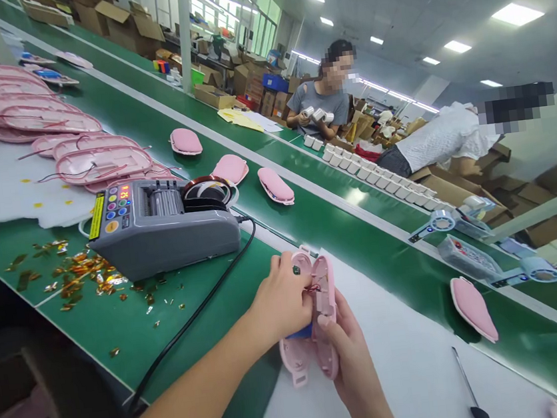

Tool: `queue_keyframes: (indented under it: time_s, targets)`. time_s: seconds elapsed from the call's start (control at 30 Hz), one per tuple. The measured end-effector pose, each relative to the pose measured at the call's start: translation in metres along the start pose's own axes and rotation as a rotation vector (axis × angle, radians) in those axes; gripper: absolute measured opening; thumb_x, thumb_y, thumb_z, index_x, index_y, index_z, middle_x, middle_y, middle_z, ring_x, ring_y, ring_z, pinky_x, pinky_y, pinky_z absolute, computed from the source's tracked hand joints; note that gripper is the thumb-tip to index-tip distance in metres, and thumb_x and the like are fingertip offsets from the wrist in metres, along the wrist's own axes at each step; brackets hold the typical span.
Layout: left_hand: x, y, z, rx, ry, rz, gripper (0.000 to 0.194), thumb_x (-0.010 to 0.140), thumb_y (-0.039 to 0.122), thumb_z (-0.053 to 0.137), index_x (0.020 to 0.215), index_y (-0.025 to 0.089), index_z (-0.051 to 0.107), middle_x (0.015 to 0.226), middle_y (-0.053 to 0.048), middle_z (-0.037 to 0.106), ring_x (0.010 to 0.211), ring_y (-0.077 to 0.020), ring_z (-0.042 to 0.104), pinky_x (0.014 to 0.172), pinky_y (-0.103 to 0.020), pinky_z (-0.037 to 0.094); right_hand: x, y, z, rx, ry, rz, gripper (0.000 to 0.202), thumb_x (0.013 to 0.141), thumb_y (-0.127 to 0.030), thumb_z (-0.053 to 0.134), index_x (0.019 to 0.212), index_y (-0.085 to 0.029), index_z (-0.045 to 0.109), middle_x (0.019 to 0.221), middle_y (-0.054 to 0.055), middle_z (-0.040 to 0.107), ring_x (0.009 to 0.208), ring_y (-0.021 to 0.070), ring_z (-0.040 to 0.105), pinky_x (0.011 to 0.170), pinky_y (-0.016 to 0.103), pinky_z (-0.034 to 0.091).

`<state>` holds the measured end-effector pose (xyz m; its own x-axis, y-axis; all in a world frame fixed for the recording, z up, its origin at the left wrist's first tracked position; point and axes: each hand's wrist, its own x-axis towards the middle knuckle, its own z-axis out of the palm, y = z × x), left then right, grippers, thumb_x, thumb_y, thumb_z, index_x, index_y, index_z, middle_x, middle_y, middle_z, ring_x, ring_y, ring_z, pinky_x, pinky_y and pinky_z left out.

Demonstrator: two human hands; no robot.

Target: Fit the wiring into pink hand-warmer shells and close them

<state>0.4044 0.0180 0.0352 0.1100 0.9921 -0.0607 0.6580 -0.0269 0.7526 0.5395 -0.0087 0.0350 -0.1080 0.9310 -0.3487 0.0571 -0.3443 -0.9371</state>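
Both hands are on a small pink plastic housing (323,274), held opened up in two halves over a white sheet (397,329). My left hand (286,295) is closed around the left half, its thumb and finger reaching in at thin red and dark wires (314,288). Below that hand shows part of a blue piece (302,332), perhaps a battery. The right half is gripped from its outer side by my right hand (348,338), thumb on the rim. The left fingertips partly hide the inside.
Left of the hands stands a grey tape dispenser (171,238); its black cable (202,291) crosses the green table. Amber tape scraps (97,273) lie beside it. Pink shells (102,158) pile behind. A screwdriver (474,401) lies right. Pink cases (276,186) sit on the green belt. Two people work across.
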Motion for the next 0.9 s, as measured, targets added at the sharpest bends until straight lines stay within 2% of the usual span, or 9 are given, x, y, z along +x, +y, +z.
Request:
queue_keyframes:
  time_s: [0.1,0.17,0.23,0.3,0.4,0.5,0.63,0.77,0.9]
  targets:
    - [0.001,0.000,0.004,-0.308,0.099,0.071,0.036,0.076,0.022,0.040,0.103,0.028,0.063,0.113,-0.003,0.043,0.098,-0.0097,0.043,0.083,-0.024,0.044,-0.001,-0.002,0.005,0.063,0.049,0.037,0.074,0.068,-0.044,0.059,0.136,-0.036,0.032,0.136,0.001,0.046,0.109,0.0116,0.059,0.071,0.014,0.055]
    - [0.003,0.001,0.006,-0.548,0.145,0.055,0.060,0.072,0.020,0.046,0.130,0.036,0.046,0.115,0.000,0.045,0.095,-0.0056,0.047,0.081,-0.018,0.046,-0.001,-0.003,0.004,0.048,0.039,0.029,0.076,0.068,-0.047,0.060,0.137,-0.035,0.031,0.135,0.001,0.047,0.108,0.0104,0.059,0.071,0.013,0.054]
    - [0.005,0.002,0.007,-0.748,0.130,-0.064,0.076,0.067,0.021,0.053,0.140,0.028,0.034,0.119,-0.002,0.046,0.098,-0.0065,0.048,0.077,-0.015,0.045,0.000,-0.002,-0.002,0.025,0.015,0.023,0.078,0.068,-0.048,0.061,0.138,-0.035,0.029,0.136,-0.001,0.046,0.114,0.0083,0.057,0.080,0.012,0.055]
    - [0.009,0.002,0.007,-0.935,0.048,-0.179,0.069,0.066,0.023,0.057,0.133,0.018,0.043,0.116,-0.005,0.049,0.095,-0.0073,0.050,0.077,-0.015,0.045,0.002,-0.001,-0.008,-0.008,-0.015,0.015,0.077,0.070,-0.047,0.061,0.139,-0.036,0.029,0.137,-0.003,0.045,0.122,0.0066,0.053,0.090,0.009,0.053]
    - [0.013,0.002,0.008,-1.203,-0.119,-0.193,0.057,0.070,0.036,0.061,0.122,0.018,0.047,0.096,-0.003,0.053,0.080,-0.0059,0.052,0.071,-0.016,0.043,0.003,-0.001,-0.017,-0.071,-0.063,-0.006,0.076,0.070,-0.047,0.061,0.139,-0.036,0.030,0.140,-0.004,0.042,0.127,0.0062,0.050,0.096,0.009,0.051]
    - [0.015,0.002,0.011,-1.411,-0.175,-0.211,0.075,0.063,0.057,0.068,0.122,0.022,0.038,0.086,0.001,0.051,0.070,-0.0051,0.052,0.066,-0.017,0.043,0.001,-0.006,-0.021,-0.157,-0.103,-0.015,0.074,0.071,-0.046,0.061,0.138,-0.035,0.032,0.142,-0.004,0.040,0.129,0.0061,0.048,0.104,0.012,0.048]
    - [0.014,0.003,0.012,-1.535,-0.209,-0.249,0.089,0.049,0.065,0.074,0.117,0.015,0.045,0.091,-0.002,0.055,0.077,-0.0069,0.055,0.072,-0.018,0.046,-0.006,-0.018,-0.018,-0.211,-0.127,0.011,0.072,0.071,-0.045,0.060,0.137,-0.038,0.033,0.140,-0.005,0.041,0.125,0.0056,0.050,0.101,0.014,0.051]
    - [0.011,0.003,0.009,-1.580,-0.312,-0.236,0.088,0.053,0.065,0.072,0.118,0.010,0.048,0.090,-0.007,0.059,0.077,-0.0101,0.056,0.072,-0.021,0.046,-0.010,-0.024,-0.016,-0.179,-0.143,-0.002,0.080,0.069,-0.043,0.064,0.141,-0.033,0.030,0.140,-0.001,0.042,0.123,0.0077,0.051,0.087,0.012,0.056]
    - [0.008,0.005,0.011,-1.623,-0.312,-0.256,0.082,0.056,0.062,0.072,0.117,0.012,0.049,0.086,-0.006,0.060,0.075,-0.0104,0.056,0.070,-0.020,0.045,-0.008,-0.023,-0.024,-0.212,-0.252,-0.002,0.085,0.069,-0.046,0.063,0.143,-0.036,0.022,0.140,0.001,0.041,0.124,0.0087,0.050,0.087,0.015,0.058]
